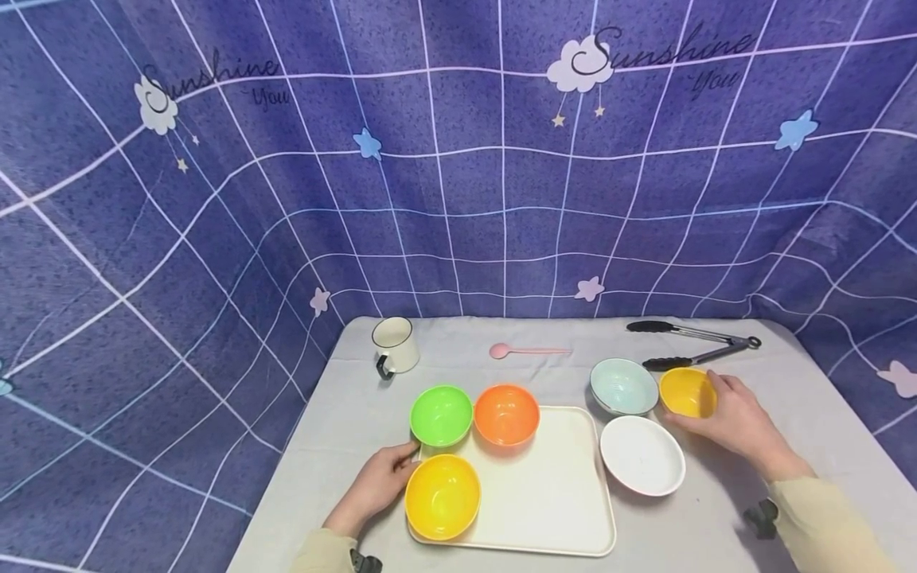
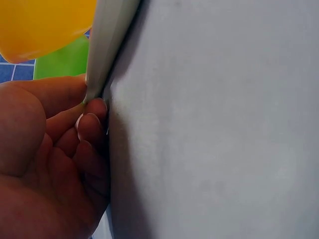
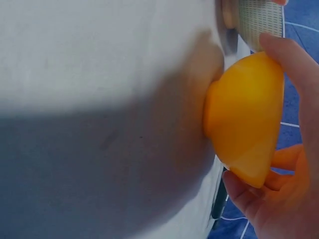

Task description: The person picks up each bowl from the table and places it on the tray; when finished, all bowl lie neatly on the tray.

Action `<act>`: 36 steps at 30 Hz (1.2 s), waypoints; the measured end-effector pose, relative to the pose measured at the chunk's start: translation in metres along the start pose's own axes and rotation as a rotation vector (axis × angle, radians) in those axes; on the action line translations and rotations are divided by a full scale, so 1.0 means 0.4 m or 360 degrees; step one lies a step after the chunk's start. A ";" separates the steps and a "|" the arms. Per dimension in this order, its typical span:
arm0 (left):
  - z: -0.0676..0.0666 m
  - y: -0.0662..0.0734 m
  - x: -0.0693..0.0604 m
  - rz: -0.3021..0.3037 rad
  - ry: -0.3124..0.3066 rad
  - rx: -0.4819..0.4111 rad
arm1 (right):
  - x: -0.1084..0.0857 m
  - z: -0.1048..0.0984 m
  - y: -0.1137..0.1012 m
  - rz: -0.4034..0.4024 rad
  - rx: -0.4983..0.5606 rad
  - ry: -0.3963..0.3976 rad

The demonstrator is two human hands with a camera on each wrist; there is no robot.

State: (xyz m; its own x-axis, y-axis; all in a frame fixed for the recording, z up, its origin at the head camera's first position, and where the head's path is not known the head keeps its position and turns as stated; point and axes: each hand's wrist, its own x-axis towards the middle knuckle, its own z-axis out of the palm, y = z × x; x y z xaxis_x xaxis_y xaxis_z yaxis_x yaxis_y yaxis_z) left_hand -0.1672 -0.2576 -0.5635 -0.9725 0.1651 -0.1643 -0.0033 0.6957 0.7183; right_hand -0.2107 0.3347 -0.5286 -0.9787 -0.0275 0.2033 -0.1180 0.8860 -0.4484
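1. A person's left hand (image 1: pixel 383 479) grips the left edge of a white tray (image 1: pixel 552 497), fingertips at its rim.
2. The right hand (image 1: pixel 741 418) holds a small yellow bowl (image 1: pixel 686 391) at the bench's (image 1: pixel 723 509) right, beside a pale blue bowl (image 1: pixel 623 385) and near black-tipped tongs (image 1: pixel 705 333); its base seems to touch the bench, though shadow blurs the contact.
3. A green bowl (image 1: pixel 441 415), an orange bowl (image 1: pixel 507 414) and a larger yellow bowl (image 1: pixel 442 497) crowd the tray's left part.
4. A white bowl (image 1: pixel 641 455) stands by its right edge.
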 end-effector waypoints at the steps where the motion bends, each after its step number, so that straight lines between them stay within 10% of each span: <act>1: 0.000 0.000 0.001 0.0003 0.0001 0.0006 | -0.001 0.002 0.001 0.0002 -0.0004 0.0009; 16: 0.008 0.004 0.001 0.0008 0.0007 -0.0021 | -0.005 0.006 0.022 0.0027 -0.0007 0.0081; 36: 0.001 -0.001 0.000 0.0031 0.0011 0.0000 | 0.000 -0.110 -0.050 0.0011 0.0011 0.0118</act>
State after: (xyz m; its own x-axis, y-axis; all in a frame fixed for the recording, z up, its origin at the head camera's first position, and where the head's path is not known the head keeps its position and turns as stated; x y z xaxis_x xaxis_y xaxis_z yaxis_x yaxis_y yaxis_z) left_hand -0.1672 -0.2574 -0.5642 -0.9739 0.1738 -0.1457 0.0157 0.6925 0.7212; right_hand -0.2009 0.3375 -0.4812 -0.9644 0.0132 0.2640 -0.1127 0.8829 -0.4559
